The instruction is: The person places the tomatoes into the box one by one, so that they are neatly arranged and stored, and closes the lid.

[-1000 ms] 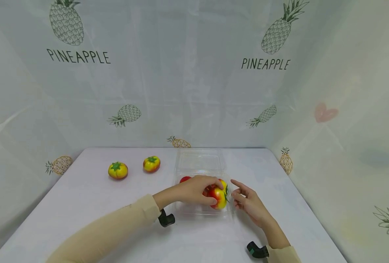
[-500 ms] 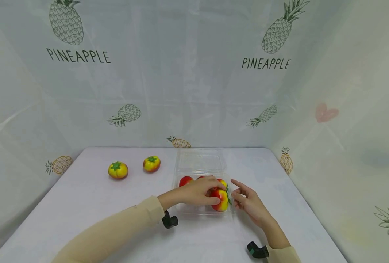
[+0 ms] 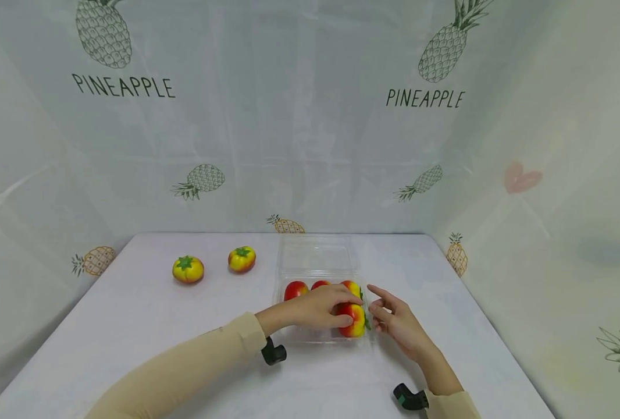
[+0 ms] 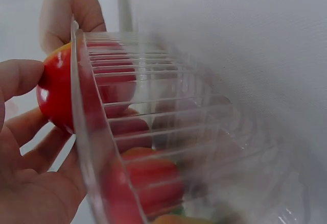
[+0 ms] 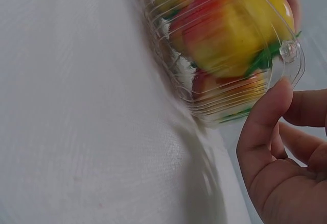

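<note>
The left hand (image 3: 317, 306) grips a red-and-yellow persimmon (image 3: 353, 327), its thumb on the near side and the other fingers curved over the far side. That fruit sits at the near right corner of a clear plastic clamshell box (image 3: 310, 338), its green calyx toward the right edge and its top standing above the rim. The right hand (image 3: 401, 329) is at the box's right edge, forefinger stretched out and the other fingers bent; the right wrist view puts its thumb tip (image 5: 282, 87) at the rim beside the clasp, but I cannot tell whether it pinches the plastic. Along the far side of the box show a red fruit (image 3: 296, 290) at the left corner, a second red fruit (image 3: 320, 284) beside it and a yellow-and-red persimmon (image 3: 349, 287) at the right corner; the left hand hides part of the inside. The ribbed lid (image 3: 317, 254) lies open toward the far edge of the white tabletop (image 3: 226, 384). Toward the tabletop's far left corner rest two more fruits, a yellow persimmon (image 3: 188, 271) and, nearer the box, a smaller-looking persimmon (image 3: 242, 260), both calyx up.
</note>
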`<state>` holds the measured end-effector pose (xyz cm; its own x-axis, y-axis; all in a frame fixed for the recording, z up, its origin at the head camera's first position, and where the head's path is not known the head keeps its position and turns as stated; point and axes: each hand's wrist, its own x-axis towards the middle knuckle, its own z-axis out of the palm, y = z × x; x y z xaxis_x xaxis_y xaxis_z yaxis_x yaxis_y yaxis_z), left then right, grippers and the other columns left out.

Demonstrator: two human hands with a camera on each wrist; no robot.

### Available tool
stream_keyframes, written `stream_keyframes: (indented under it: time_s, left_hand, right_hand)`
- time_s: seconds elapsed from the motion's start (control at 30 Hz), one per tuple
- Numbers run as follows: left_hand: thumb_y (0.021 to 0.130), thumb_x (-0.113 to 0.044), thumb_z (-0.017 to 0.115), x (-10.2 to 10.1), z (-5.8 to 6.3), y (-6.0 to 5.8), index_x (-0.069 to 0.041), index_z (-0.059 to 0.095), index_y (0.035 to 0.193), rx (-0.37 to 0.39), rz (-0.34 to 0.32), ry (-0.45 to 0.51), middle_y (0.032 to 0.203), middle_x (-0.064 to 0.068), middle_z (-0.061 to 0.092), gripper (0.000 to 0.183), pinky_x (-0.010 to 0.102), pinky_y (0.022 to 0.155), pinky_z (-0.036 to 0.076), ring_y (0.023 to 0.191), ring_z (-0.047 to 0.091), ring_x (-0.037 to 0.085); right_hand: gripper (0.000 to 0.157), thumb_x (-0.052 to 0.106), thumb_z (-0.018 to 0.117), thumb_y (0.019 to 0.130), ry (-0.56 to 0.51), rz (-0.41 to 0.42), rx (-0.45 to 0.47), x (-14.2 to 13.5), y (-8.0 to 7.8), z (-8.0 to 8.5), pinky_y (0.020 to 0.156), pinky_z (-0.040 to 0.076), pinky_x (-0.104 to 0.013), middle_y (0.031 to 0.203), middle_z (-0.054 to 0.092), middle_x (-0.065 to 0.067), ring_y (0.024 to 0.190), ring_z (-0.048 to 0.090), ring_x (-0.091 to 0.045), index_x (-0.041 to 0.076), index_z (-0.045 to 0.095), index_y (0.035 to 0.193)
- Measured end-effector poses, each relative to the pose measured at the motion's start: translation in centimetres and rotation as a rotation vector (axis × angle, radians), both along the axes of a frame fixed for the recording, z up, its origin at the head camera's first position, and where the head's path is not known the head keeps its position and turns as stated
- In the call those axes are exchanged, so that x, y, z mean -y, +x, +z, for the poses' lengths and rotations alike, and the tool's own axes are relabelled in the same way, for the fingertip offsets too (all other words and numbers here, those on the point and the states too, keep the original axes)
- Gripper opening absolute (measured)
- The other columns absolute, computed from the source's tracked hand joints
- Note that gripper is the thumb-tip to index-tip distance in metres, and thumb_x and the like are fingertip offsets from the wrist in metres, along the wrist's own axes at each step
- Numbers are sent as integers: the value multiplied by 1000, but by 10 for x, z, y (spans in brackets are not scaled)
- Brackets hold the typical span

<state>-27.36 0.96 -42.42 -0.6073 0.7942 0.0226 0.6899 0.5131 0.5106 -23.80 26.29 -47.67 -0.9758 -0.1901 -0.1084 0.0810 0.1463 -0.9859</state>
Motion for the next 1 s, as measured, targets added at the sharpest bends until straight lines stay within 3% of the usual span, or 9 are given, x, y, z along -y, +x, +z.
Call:
stream_keyframes:
  time_s: [0.47, 1.0]
  left_hand:
    - [101, -40, 72, -4, -6, 5, -31, 61, 149, 5, 56, -8, 146, -10, 62, 50, 31, 105, 56, 134, 54, 8]
    - [99, -36, 77, -9, -13, 8, -27, 66, 142, 10, 115, 14, 141, -10, 65, 45, 31, 109, 52, 130, 57, 8]
  right_hand:
    - [58, 13, 59, 109, -2, 7, -3, 0, -1, -2, 72, 56, -20, 115, 50, -17, 81, 57, -19, 14, 40, 163]
    - [58, 12, 57, 110, -5, 18, -12, 0, -2, -2, 71, 57, -21, 112, 51, -15, 81, 58, -17, 13, 38, 164]
